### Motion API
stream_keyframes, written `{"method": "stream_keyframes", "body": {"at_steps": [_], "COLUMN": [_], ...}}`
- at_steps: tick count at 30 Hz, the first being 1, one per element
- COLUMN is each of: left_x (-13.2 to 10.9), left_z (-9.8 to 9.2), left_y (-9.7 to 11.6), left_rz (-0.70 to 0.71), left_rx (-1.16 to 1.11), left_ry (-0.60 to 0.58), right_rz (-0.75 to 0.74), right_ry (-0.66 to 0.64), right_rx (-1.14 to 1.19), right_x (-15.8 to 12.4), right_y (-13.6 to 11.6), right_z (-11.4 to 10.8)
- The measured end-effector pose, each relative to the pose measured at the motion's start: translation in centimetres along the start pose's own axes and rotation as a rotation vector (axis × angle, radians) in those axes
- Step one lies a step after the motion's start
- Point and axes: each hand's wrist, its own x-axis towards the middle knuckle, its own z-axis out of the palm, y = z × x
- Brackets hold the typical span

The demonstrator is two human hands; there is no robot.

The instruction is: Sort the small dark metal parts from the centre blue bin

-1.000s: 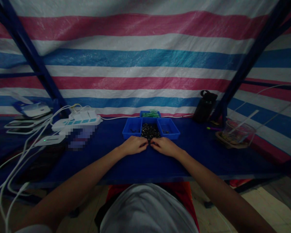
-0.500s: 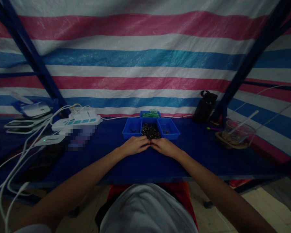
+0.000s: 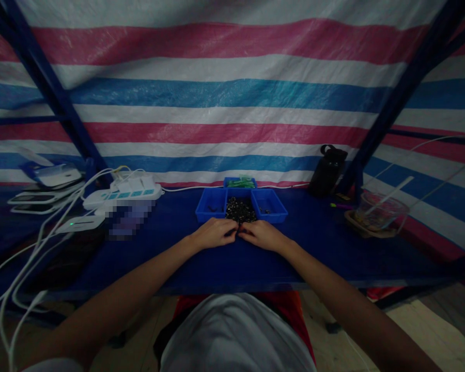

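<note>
My left hand (image 3: 218, 232) and my right hand (image 3: 261, 234) meet at the front edge of the middle blue bin, fingertips pinched and almost touching. Whatever lies between the fingers is too small and dark to make out. Beyond them, the middle bin holds a heap of small dark, shiny metal parts (image 3: 240, 208). To its left is a blue bin (image 3: 211, 213) with a few small dark pieces in it. The right blue bin (image 3: 273, 214) also holds a few small pieces. Behind the middle bin, green packets (image 3: 242, 182) lie in another small blue bin.
On the left of the blue table (image 3: 217, 268) are a white power strip (image 3: 129, 192), loose white cables and stacked phones (image 3: 34, 199). A black bottle (image 3: 328, 170) stands at the back right, near a clear plastic cup (image 3: 382, 211). A striped sheet hangs behind.
The fingertips of both hands have shifted slightly, and a small gap shows between them. The bins and the arms keep their places.
</note>
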Motion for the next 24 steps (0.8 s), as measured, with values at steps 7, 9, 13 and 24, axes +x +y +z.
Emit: {"method": "stream_keyframes", "body": {"at_steps": [7, 9, 13, 24], "left_x": [0.13, 0.15, 0.15, 0.05], "left_z": [0.13, 0.06, -0.03, 0.27], "left_y": [-0.14, -0.11, -0.09, -0.27], "left_rz": [-0.014, -0.017, -0.020, -0.008], "left_rx": [0.032, 0.036, 0.042, 0.038], "left_ry": [-0.014, -0.023, -0.028, -0.013], "right_rz": [0.008, 0.006, 0.005, 0.000], "right_ry": [0.000, 0.006, 0.015, -0.005], "right_rx": [0.022, 0.027, 0.013, -0.002], "right_x": [0.01, 0.01, 0.00, 0.06], "right_y": [-0.01, -0.02, -0.12, -0.01], "right_z": [-0.19, -0.20, -0.23, -0.22]}}
